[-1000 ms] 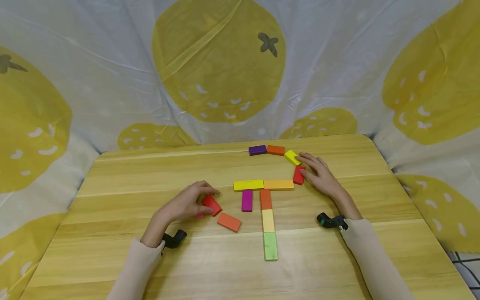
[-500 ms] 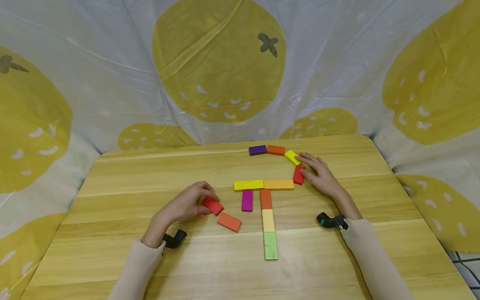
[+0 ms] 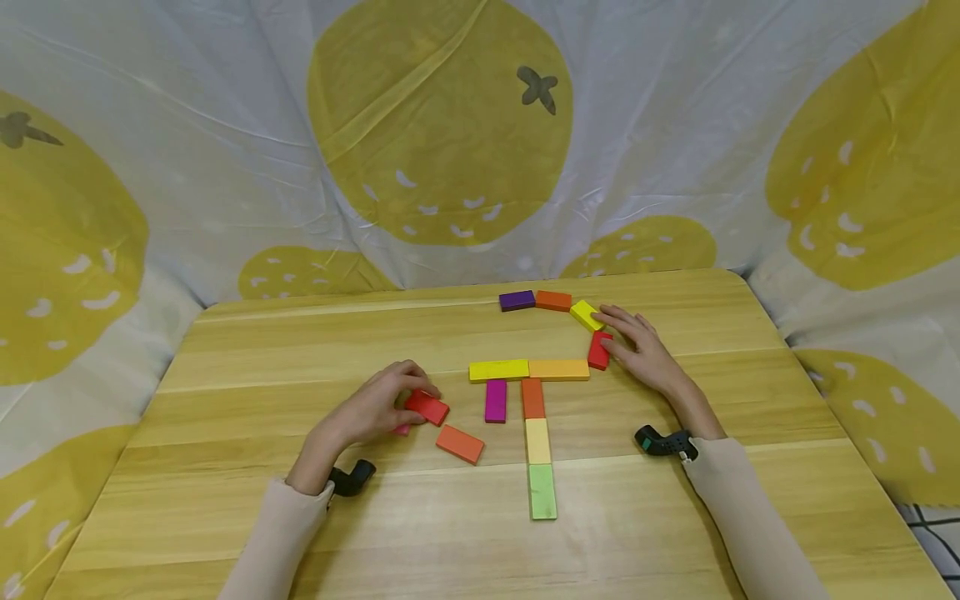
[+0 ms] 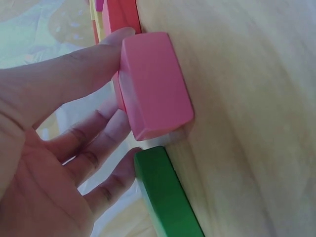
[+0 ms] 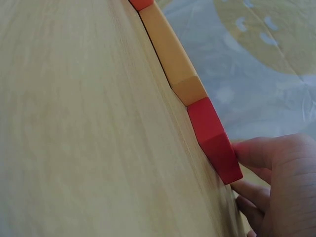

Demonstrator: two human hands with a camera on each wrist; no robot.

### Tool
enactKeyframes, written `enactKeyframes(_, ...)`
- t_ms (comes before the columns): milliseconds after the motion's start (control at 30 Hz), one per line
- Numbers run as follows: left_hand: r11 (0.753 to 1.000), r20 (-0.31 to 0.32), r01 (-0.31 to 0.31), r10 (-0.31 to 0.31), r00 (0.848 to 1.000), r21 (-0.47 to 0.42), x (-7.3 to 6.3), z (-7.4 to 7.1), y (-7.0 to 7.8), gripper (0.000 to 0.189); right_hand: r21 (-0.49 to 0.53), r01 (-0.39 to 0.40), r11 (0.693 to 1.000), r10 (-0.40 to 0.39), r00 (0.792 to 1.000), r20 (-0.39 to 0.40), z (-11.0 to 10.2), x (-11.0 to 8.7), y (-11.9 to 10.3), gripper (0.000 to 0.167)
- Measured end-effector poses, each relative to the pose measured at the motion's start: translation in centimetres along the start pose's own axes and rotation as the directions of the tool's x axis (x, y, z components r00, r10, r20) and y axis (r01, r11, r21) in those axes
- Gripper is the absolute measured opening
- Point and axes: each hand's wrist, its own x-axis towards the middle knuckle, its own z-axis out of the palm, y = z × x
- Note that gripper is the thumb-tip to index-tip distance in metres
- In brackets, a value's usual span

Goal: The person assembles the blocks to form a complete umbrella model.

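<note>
In the head view my left hand (image 3: 375,404) pinches a red block (image 3: 427,407) between thumb and fingers, left of the table's middle. A pink block (image 4: 155,84) stands in front of it in the left wrist view, beside the thumb; the hand mostly hides it from above. Near the little finger lies a green block (image 4: 168,197). Farther right, my right hand (image 3: 637,350) rests its thumb against another red block (image 3: 600,350), while its outstretched fingers reach the small yellow block (image 3: 585,314). These two end a curved row on the table.
A purple block (image 3: 517,301) and an orange block (image 3: 553,301) continue the curved row at the back. Mid-table, a long yellow block (image 3: 498,371) and a light-orange block (image 3: 558,370) top a column ending in a light-green block (image 3: 542,492). A loose coral block (image 3: 460,444) lies near the left hand.
The red block in my left hand has turned between the fingers and shifted slightly right, now lying nearly parallel to the coral block. My right hand keeps its place.
</note>
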Motion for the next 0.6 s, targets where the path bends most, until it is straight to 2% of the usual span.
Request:
enactKeyframes(167, 1.000, 0.002, -0.003, 0.003, 1.000, -0.025, 0.10, 0.06, -0.07, 0.034, -0.005, 0.003, 1.000, -0.003, 1.000, -0.003, 0.00, -0.02, -0.04, 0.046)
enactKeyframes(333, 1.000, -0.027, 0.013, -0.013, 1.000, -0.005, 0.23, 0.23, -0.27, 0.038, 0.004, -0.001, 1.000, 0.001, 1.000, 0.000, 0.01, -0.06, -0.03, 0.046)
enactKeyframes(600, 0.994, -0.048, 0.101, -0.100, 0.994, 0.030, 0.09, 0.32, -0.35, 0.052, 0.011, -0.005, 1.000, 0.005, 1.000, 0.002, -0.02, 0.00, -0.12, 0.046)
